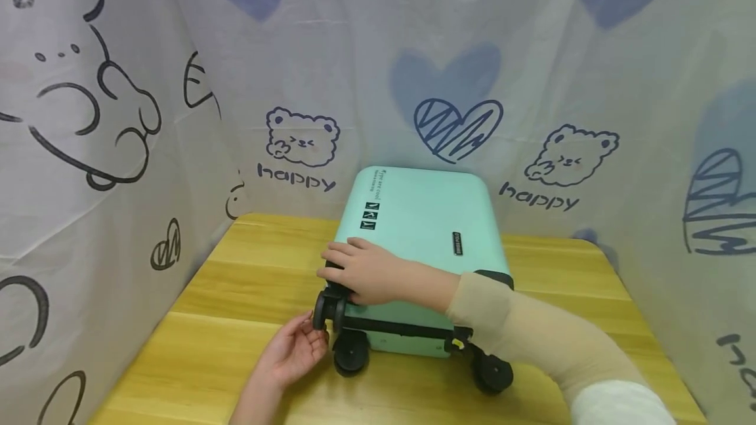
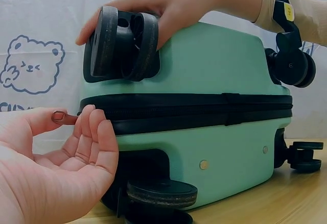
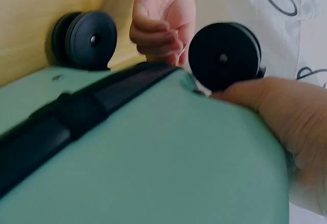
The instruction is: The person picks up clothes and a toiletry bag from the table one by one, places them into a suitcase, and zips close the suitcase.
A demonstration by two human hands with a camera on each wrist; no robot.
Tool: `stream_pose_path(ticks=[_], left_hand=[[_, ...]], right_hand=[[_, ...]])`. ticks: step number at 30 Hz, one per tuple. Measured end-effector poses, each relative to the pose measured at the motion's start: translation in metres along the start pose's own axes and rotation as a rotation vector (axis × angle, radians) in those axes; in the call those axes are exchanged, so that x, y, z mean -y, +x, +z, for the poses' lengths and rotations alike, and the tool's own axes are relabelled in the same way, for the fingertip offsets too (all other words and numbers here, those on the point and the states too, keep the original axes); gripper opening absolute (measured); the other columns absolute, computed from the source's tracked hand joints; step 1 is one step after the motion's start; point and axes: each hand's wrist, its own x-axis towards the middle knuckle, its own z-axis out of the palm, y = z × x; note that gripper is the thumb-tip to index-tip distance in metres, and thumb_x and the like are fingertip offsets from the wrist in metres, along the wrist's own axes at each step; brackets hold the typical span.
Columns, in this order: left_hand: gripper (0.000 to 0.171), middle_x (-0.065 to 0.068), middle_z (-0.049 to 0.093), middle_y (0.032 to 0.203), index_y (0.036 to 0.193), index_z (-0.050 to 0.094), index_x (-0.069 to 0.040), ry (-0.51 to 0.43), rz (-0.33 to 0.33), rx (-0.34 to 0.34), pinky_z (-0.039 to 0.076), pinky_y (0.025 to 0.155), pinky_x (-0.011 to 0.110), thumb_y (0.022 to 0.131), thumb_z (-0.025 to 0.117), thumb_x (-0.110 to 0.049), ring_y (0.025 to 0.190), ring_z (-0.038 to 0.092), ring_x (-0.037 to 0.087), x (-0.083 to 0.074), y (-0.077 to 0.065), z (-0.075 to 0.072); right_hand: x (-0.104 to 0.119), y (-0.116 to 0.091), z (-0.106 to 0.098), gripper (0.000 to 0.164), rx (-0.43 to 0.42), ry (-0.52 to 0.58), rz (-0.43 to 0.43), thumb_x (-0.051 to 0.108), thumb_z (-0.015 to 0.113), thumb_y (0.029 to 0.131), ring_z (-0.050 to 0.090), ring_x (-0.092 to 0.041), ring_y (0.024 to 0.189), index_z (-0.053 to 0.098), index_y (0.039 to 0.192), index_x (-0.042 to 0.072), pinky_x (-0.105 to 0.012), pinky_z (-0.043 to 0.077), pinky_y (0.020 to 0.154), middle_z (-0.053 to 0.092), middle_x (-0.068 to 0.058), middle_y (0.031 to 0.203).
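A mint-green suitcase point(image 1: 425, 208) lies flat on the table, its wheeled end towards me. At its near left corner, my left hand point(image 1: 295, 349) pinches a small brownish zipper pull point(image 2: 65, 117) between thumb and fingers. The black zipper band point(image 2: 179, 112) runs across the suitcase end beside those fingertips. My right hand point(image 1: 372, 272) grips the upper left corner, its fingers over the edge and its thumb against the wheeled end. Next to that thumb is a black corner wheel point(image 3: 225, 55). A lower wheel point(image 2: 161, 193) sits below my left hand.
The suitcase stands on a yellow wood-grain table point(image 1: 218, 307). A pale curtain point(image 1: 331, 51) with hearts and bear drawings surrounds the table at the back and sides. Another wheel point(image 1: 493, 372) sticks out at the suitcase's near right corner, below my right forearm.
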Motion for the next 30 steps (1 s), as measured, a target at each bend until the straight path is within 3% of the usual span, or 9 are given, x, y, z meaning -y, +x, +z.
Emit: stream_pose_path(ticks=[9, 17, 25, 30], left_hand=[[0.049, 0.004, 0.072, 0.095, 0.098, 0.069, -0.008, -0.044, 0.027, 0.015, 0.051, 0.085, 0.019, 0.107, 0.024, -0.026, 0.089, 0.065, 0.011, -0.003, -0.006, -0.001], [0.048, 0.003, 0.070, 0.095, 0.099, 0.069, -0.008, -0.045, 0.039, 0.015, 0.050, 0.086, 0.020, 0.107, 0.024, -0.022, 0.089, 0.062, 0.010, 0.000, -0.012, -0.001], [0.041, 0.001, 0.068, 0.091, 0.096, 0.070, -0.008, -0.023, 0.029, -0.042, 0.049, 0.084, 0.020, 0.105, 0.031, -0.017, 0.087, 0.060, 0.009, 0.003, -0.010, 0.002], [0.042, 0.000, 0.070, 0.086, 0.090, 0.072, -0.007, -0.061, 0.006, -0.068, 0.050, 0.081, 0.018, 0.104, 0.033, -0.015, 0.084, 0.062, 0.008, -0.001, -0.006, 0.009]], right_hand=[[0.009, 0.013, -0.001, 0.046, 0.010, -0.050, 0.030, 0.031, 0.061, 0.094, 0.040, -0.020, 0.141, 0.049, 0.139, 0.029, -0.040, 0.040, 0.112, 0.048, 0.000, 0.146], [0.012, 0.014, 0.002, 0.035, -0.063, -0.081, 0.006, 0.031, 0.059, 0.096, 0.047, -0.019, 0.135, 0.055, 0.130, 0.029, -0.037, 0.046, 0.105, 0.054, 0.001, 0.138], [0.014, 0.009, 0.000, 0.045, -0.014, -0.092, 0.015, 0.032, 0.067, 0.091, 0.045, -0.022, 0.138, 0.054, 0.133, 0.027, -0.040, 0.043, 0.109, 0.052, -0.001, 0.141], [0.011, 0.006, 0.000, 0.040, -0.078, -0.105, 0.011, 0.029, 0.068, 0.091, 0.049, -0.023, 0.134, 0.057, 0.130, 0.025, -0.040, 0.046, 0.106, 0.056, -0.002, 0.137]])
